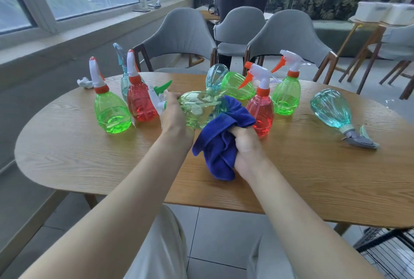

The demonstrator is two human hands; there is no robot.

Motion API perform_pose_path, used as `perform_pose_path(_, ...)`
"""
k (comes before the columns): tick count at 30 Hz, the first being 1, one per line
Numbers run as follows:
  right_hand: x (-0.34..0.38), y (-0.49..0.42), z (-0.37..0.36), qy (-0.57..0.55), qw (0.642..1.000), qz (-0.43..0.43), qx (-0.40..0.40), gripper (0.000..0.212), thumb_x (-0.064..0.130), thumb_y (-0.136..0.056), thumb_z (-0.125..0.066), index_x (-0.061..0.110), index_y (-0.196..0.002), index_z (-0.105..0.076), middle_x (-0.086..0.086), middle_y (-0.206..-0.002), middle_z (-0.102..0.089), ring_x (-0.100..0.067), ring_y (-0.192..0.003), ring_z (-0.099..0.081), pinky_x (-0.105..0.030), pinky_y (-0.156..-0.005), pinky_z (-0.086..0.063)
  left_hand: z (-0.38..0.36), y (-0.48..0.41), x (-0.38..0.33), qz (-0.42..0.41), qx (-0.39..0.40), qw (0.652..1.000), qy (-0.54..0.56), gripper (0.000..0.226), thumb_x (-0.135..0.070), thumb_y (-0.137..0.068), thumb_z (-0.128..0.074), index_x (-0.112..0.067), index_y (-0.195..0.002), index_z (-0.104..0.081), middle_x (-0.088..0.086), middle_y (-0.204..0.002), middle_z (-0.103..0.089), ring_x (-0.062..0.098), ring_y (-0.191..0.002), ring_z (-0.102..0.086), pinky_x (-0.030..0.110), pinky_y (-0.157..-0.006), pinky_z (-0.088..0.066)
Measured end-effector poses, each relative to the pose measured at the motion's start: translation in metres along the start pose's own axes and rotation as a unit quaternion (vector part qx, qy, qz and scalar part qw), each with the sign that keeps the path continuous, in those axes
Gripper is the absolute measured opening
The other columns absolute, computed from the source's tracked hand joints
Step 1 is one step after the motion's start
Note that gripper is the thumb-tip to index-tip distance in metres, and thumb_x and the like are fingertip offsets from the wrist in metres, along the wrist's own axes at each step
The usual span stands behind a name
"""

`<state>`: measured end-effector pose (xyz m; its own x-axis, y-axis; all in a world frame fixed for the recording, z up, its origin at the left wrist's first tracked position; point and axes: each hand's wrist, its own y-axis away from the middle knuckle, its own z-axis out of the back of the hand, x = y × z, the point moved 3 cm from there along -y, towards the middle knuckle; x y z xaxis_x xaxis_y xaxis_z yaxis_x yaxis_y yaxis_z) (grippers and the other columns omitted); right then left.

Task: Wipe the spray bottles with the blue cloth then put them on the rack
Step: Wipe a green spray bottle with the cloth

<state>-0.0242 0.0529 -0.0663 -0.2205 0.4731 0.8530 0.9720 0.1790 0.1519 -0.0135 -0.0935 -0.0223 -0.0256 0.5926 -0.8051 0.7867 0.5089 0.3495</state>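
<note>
The pale green translucent plastic spray bottle [197,110] is being held sideways just above the oval wooden table [89,155], spanning the gap between the two grips. The left grip [173,114] is grasping it at the shoulder, just below its green-and-white trigger head [160,95]. The right grip [246,142] is clenching a bunched dark blue terry cloth [221,142], whose upper fold is pressing against the bottle's base end.

The black wire rack [389,249] is sitting on the floor, low and to the right of the right grip, and is only partly showing. Other bottles are waiting beyond both grips. A green standing bottle [112,113] and a red standing bottle [140,104] are just left of the left grip. A second red bottle [261,113] is standing just beyond the right grip, and a teal bottle [330,108] is lying well to its right.

The wiping seems to be under way, with racking not yet begun. To do it well, the left grip should be turning the bottle slowly while the right grip is drawing the cloth from base towards neck, so that every ribbed face is getting covered. The smooth wall is probably slippery, so a firm hold at the shoulder matters. The cloth-side elbow room is tight, and the second red bottle could be knocked over.
</note>
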Motion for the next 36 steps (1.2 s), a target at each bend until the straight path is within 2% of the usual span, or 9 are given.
perform_pose_path(6,0.012,-0.003,-0.008,0.057,0.995,0.074,-0.044,0.006,0.017,-0.1,-0.064,0.019,-0.099,-0.069,-0.002,-0.084,-0.065,-0.021,-0.079,-0.062,-0.034,-0.069,-0.052,0.004,-0.007,0.012,-0.017,-0.02,1.0,0.0,0.057,-0.037,-0.082,-0.062,-0.01,-0.132,-0.064,0.019,-0.125,-0.074,0.033,-0.09,-0.077,0.047,-0.076,-0.065)
perform_pose_path(10,0.017,0.008,-0.021,0.125,0.984,0.122,0.024,0.02,0.01,-0.104,-0.056,0.022,-0.093,-0.067,0.003,-0.082,-0.067,-0.014,-0.081,-0.063,-0.033,-0.077,-0.053,0.0,0.001,0.003,-0.018,-0.077,0.997,-0.025,0.064,-0.057,-0.086,-0.057,-0.02,-0.137,-0.054,0.002,-0.135,-0.063,0.031,-0.118,-0.065,0.052,-0.105,-0.054)
perform_pose_path(15,0.011,0.014,-0.022,0.118,0.987,0.089,0.061,0.015,0.012,-0.104,-0.06,0.023,-0.103,-0.07,0.004,-0.092,-0.075,-0.015,-0.091,-0.071,-0.038,-0.089,-0.057,-0.004,-0.002,0.0,-0.044,-0.088,0.994,-0.043,0.055,-0.047,-0.106,-0.049,-0.017,-0.153,-0.042,-0.003,-0.13,-0.054,0.025,-0.123,-0.054,0.048,-0.116,-0.046)
perform_pose_path(19,0.019,0.009,-0.028,0.065,0.996,0.045,0.033,0.022,0.04,-0.107,-0.055,0.025,-0.095,-0.067,0.002,-0.088,-0.067,-0.017,-0.084,-0.066,-0.034,-0.081,-0.053,-0.003,-0.001,0.008,-0.055,-0.061,0.994,-0.067,0.015,-0.037,-0.106,-0.048,-0.023,-0.107,-0.054,-0.002,-0.103,-0.058,0.018,-0.098,-0.057,0.035,-0.094,-0.05)
perform_pose_path(22,0.024,0.01,-0.028,0.053,0.998,-0.033,0.027,0.038,0.054,-0.104,-0.052,0.025,-0.087,-0.07,0.002,-0.08,-0.07,-0.018,-0.073,-0.067,-0.032,-0.071,-0.053,-0.005,0.009,0.01,-0.072,-0.038,0.992,-0.099,0.016,-0.033,-0.105,-0.048,-0.021,-0.117,-0.048,-0.008,-0.095,-0.053,0.01,-0.085,-0.052,0.027,-0.07,-0.039)
perform_pose_path(27,0.017,0.014,-0.025,0.106,0.994,-0.017,0.033,0.038,0.057,-0.102,-0.055,0.022,-0.099,-0.07,-0.002,-0.091,-0.071,-0.022,-0.09,-0.07,-0.035,-0.082,-0.057,-0.008,0.007,0.008,-0.113,-0.054,0.985,-0.12,0.032,-0.039,-0.102,-0.049,-0.017,-0.124,-0.056,-0.003,-0.095,-0.06,0.014,-0.078,-0.056,0.034,-0.07,-0.046)
perform_pose_path(31,0.021,0.012,-0.024,0.107,0.989,0.101,0.022,0.011,0.026,-0.104,-0.06,0.028,-0.097,-0.067,0.011,-0.083,-0.069,-0.007,-0.082,-0.067,-0.024,-0.08,-0.054,-0.016,0.012,0.001,-0.1,-0.049,0.987,-0.119,0.068,-0.048,-0.089,-0.047,-0.015,-0.149,-0.048,0.012,-0.134,-0.066,0.022,-0.1,-0.064,0.04,-0.094,-0.052)
perform_pose_path(34,0.025,0.012,-0.022,0.073,0.996,0.02,0.039,0.03,0.051,-0.1,-0.059,0.027,-0.085,-0.071,0.002,-0.085,-0.071,-0.018,-0.083,-0.069,-0.035,-0.083,-0.055,-0.016,0.018,-0.005,-0.132,-0.009,0.982,-0.137,0.023,-0.034,-0.103,-0.049,-0.017,-0.117,-0.055,0.001,-0.085,-0.053,0.014,-0.069,-0.044,0.031,-0.066,-0.039)
perform_pose_path(36,0.023,0.011,-0.017,0.021,0.997,-0.056,0.041,0.05,0.061,-0.101,-0.052,0.02,-0.084,-0.075,-0.004,-0.088,-0.072,-0.025,-0.085,-0.068,-0.04,-0.083,-0.059,-0.017,0.018,-0.007,-0.166,0.027,0.974,-0.155,0.015,-0.03,-0.102,-0.051,-0.017,-0.109,-0.053,-0.002,-0.081,-0.044,0.014,-0.067,-0.041,0.033,-0.063,-0.039)
